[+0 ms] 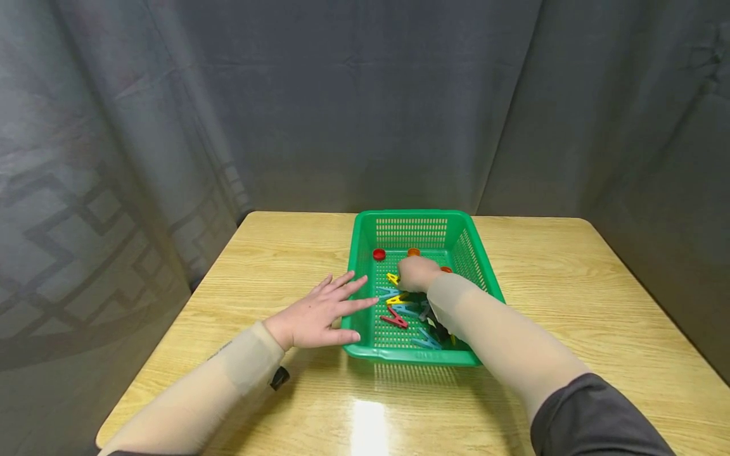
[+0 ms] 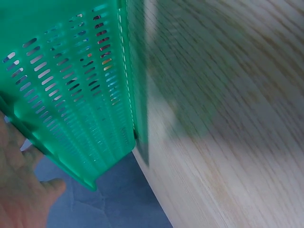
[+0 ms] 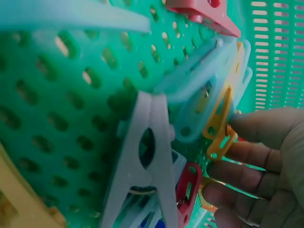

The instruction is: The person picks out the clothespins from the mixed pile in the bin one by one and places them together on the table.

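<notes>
My left hand (image 1: 325, 310) is spread with straight fingers over the left rim of a green plastic basket (image 1: 419, 356); in the left wrist view its thumb lies beside the rim. My right hand (image 1: 419, 273) reaches down inside the basket. In the right wrist view its thumb and forefinger pinch the end of a yellow clothespin (image 3: 221, 142), its other fingers curled below. Light blue clothespins (image 3: 190, 90) lie against that one. Nearer the camera stands a pale grey clothespin (image 3: 147, 156), with a red clothespin (image 3: 187, 192) behind it. My right forearm hides part of the pile.
A red round cap (image 1: 379, 254) and an orange round cap (image 1: 414, 251) lie toward the basket's far end. Another red clothespin (image 1: 395, 318) lies on its floor. The basket stands on a wooden table (image 1: 570, 285), with a grey curtain (image 1: 365, 126) behind.
</notes>
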Tool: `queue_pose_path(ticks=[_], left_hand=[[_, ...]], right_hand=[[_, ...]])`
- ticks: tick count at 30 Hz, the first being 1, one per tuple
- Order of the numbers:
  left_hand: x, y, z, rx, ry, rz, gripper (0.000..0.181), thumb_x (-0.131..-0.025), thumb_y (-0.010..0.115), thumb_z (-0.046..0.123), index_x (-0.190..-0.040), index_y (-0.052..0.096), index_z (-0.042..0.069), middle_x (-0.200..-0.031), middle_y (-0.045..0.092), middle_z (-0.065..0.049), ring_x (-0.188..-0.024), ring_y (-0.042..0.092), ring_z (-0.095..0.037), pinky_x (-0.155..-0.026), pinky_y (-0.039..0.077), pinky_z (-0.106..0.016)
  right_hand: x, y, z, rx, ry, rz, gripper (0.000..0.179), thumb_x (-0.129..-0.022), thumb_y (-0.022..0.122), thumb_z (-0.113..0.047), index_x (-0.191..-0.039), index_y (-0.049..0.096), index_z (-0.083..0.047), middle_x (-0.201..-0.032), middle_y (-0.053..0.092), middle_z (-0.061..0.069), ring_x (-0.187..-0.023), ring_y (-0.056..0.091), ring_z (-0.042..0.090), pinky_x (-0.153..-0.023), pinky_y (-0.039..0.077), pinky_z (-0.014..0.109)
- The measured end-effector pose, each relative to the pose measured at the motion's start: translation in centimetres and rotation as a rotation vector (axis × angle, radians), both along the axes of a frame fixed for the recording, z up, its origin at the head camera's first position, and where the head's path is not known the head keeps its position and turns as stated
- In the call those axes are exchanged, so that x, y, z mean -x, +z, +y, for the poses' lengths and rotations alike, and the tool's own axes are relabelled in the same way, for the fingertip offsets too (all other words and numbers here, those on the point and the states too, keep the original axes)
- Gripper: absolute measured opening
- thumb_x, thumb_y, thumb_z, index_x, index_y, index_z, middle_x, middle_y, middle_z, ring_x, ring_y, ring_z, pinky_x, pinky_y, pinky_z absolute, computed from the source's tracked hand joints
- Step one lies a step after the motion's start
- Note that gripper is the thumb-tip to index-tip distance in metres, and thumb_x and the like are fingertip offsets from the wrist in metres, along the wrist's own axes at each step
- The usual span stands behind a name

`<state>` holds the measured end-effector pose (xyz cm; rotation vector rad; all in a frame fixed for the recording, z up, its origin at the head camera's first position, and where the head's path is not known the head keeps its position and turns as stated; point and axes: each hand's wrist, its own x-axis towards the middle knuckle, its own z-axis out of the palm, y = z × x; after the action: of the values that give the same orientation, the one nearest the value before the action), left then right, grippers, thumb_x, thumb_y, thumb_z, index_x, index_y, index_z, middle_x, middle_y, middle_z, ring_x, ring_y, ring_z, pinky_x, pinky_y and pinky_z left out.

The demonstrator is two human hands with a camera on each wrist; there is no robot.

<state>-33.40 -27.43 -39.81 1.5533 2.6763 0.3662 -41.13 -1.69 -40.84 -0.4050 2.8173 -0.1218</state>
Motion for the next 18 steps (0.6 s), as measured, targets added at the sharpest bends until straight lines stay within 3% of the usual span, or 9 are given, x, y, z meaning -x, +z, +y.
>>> queue_pose_path(ticks=[4,8,12,18], left_hand=[[-0.05,0.01,-0.02,0.001,0.002,-0.011,0.065,-0.094,0.043,0.061,-0.151,0.031,0.032,-0.162,0.006,-0.001,-0.148,0.001,-0.028,-0.113,0.010,-0.058],[-0.08,0.04,-0.14,-0.001,0.002,-0.015,0.065,-0.094,0.044,0.060,-0.152,0.031,0.031,-0.162,0.006,-0.001,-0.147,0.001,-0.028,-0.113,0.012,-0.057],[-0.07,0.02,-0.20,-0.010,-0.004,-0.019,0.066,-0.094,0.043,0.061,-0.152,0.031,0.031,-0.162,0.007,-0.002,-0.147,0.003,-0.030,-0.113,0.012,-0.058],[-0.09,0.09,-0.27,-0.007,-0.005,-0.015,0.066,-0.094,0.043,0.061,-0.151,0.032,0.030,-0.162,0.008,-0.003,-0.147,0.003,-0.030,-0.112,0.013,-0.059]], right_hand=[[-0.07,0.05,0.04,0.005,-0.009,-0.023,0.005,-0.087,0.062,-0.015,-0.085,0.061,-0.011,-0.079,0.058,0.004,-0.064,0.049,0.019,-0.054,0.041,0.033],[-0.15,0.06,-0.03,0.026,-0.028,-0.065,0.011,-0.085,0.062,-0.009,-0.095,0.062,-0.009,-0.089,0.060,0.006,-0.069,0.047,0.021,-0.056,0.040,0.032],[-0.15,0.04,-0.11,0.036,-0.025,-0.089,0.005,-0.083,0.061,-0.004,-0.086,0.059,-0.008,-0.085,0.058,0.007,-0.067,0.043,0.021,-0.056,0.036,0.032],[-0.07,0.06,-0.13,0.002,0.007,-0.069,0.012,-0.083,0.059,-0.002,-0.076,0.054,-0.010,-0.077,0.054,0.005,-0.065,0.041,0.020,-0.057,0.035,0.031]])
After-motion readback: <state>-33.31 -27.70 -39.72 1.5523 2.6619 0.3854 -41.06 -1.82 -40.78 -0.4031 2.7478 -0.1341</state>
